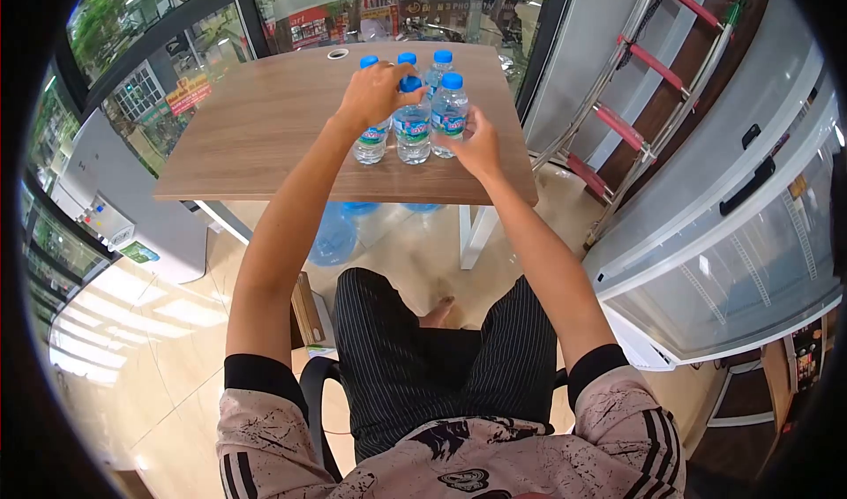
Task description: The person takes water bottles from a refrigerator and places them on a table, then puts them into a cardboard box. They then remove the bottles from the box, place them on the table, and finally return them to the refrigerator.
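Several small clear water bottles with blue caps and blue-green labels stand upright in a tight group on the wooden table (265,137). Reaching over the front left bottle (370,150), my left hand (375,93) has its fingers curled about the cap of the front middle bottle (413,133). My right hand (478,146) is wrapped partly round the lower right side of the front right bottle (450,111). Behind these, another bottle (441,65) shows at the back right. The rest of the back row is mostly hidden by my left hand and the front bottles.
Large blue water jugs (333,239) stand on the floor beneath the table. A folding ladder (635,128) leans at the right, near a glass-fronted cabinet (732,270). To the left is a white water dispenser (141,208). Windows rise behind the table.
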### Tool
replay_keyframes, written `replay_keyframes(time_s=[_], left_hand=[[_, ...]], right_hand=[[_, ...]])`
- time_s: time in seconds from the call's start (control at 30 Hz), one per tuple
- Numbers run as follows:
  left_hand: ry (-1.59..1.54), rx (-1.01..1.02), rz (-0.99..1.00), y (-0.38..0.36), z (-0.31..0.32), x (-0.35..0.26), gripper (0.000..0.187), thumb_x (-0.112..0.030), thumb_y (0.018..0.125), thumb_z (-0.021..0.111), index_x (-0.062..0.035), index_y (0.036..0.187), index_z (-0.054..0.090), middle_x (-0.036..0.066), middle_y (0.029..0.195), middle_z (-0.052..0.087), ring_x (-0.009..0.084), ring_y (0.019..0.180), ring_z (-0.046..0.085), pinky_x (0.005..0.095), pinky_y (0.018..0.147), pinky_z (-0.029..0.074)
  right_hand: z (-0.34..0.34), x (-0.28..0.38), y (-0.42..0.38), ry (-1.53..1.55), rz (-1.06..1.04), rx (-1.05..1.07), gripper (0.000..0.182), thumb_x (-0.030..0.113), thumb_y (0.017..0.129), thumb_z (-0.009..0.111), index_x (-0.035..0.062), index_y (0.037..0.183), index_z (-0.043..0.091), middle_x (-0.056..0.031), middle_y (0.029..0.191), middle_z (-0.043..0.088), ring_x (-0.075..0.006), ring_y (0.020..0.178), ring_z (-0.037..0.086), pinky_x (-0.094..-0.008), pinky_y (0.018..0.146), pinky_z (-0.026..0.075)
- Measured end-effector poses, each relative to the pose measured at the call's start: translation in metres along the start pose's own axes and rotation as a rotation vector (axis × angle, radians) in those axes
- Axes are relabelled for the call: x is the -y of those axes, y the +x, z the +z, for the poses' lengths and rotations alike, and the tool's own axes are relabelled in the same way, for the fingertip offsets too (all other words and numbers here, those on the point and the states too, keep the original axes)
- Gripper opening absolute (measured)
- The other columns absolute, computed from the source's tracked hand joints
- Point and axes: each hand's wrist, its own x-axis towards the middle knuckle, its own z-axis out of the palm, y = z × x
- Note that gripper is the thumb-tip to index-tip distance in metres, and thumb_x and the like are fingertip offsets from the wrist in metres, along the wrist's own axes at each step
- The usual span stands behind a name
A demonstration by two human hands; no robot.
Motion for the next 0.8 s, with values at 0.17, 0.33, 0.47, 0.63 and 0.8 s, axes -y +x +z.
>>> replay_keyframes(time_s=[0.17, 0.33, 0.47, 0.63, 0.8], left_hand=[[0.069, 0.030, 0.001, -0.003, -0.010, 0.004, 0.051, -0.056, 0.069, 0.066, -0.0071, 0.084, 0.066, 0.009, 0.065, 0.061, 0.0253, 0.062, 0.059, 0.0359, 0.057, 0.047], [0.043, -0.053, -0.122, -0.013, -0.016, -0.001, 0.050, -0.053, 0.065, 0.071, -0.0045, 0.073, 0.065, 0.009, 0.064, 0.059, 0.0240, 0.059, 0.057, 0.0352, 0.056, 0.044], [-0.070, -0.211, -0.190, -0.025, -0.010, -0.003, 0.039, -0.038, 0.064, 0.078, -0.0034, 0.075, 0.066, 0.009, 0.064, 0.057, 0.0220, 0.063, 0.057, 0.0328, 0.059, 0.044], [-0.139, -0.462, -0.272, -0.051, 0.015, 0.001, 0.055, -0.034, 0.065, 0.079, -0.0025, 0.105, 0.058, 0.014, 0.093, 0.060, 0.0251, 0.087, 0.057, 0.0359, 0.073, 0.046], [-0.241, -0.524, -0.291, -0.078, 0.017, -0.006, 0.068, -0.026, 0.070, 0.077, 0.0013, 0.123, 0.045, 0.016, 0.112, 0.056, 0.0240, 0.108, 0.052, 0.0352, 0.091, 0.042]], right_hand=[[-0.009, -0.026, -0.018, -0.123, 0.060, 0.055, 0.082, 0.028, 0.054, 0.085, -0.0005, 0.120, 0.044, -0.0159, 0.103, 0.059, -0.0255, 0.096, 0.058, -0.0351, 0.081, 0.047], [-0.014, 0.002, -0.036, -0.176, 0.148, -0.048, 0.092, 0.031, 0.055, 0.084, -0.0001, 0.127, 0.036, -0.0176, 0.107, 0.056, -0.0288, 0.099, 0.056, -0.0369, 0.084, 0.045], [-0.019, 0.010, -0.080, -0.131, 0.037, -0.220, 0.098, 0.032, 0.058, 0.082, 0.0000, 0.133, 0.027, -0.0206, 0.118, 0.047, -0.0308, 0.109, 0.048, -0.0400, 0.087, 0.043], [-0.059, 0.020, -0.182, -0.105, -0.001, -0.255, 0.094, 0.028, 0.064, 0.080, 0.0004, 0.134, 0.025, -0.0185, 0.117, 0.046, -0.0280, 0.110, 0.047, -0.0392, 0.087, 0.044], [-0.112, 0.008, -0.259, -0.231, 0.182, -0.417, 0.090, 0.026, 0.065, 0.079, 0.0003, 0.134, 0.026, -0.0165, 0.111, 0.050, -0.0262, 0.104, 0.050, -0.0363, 0.080, 0.046]])
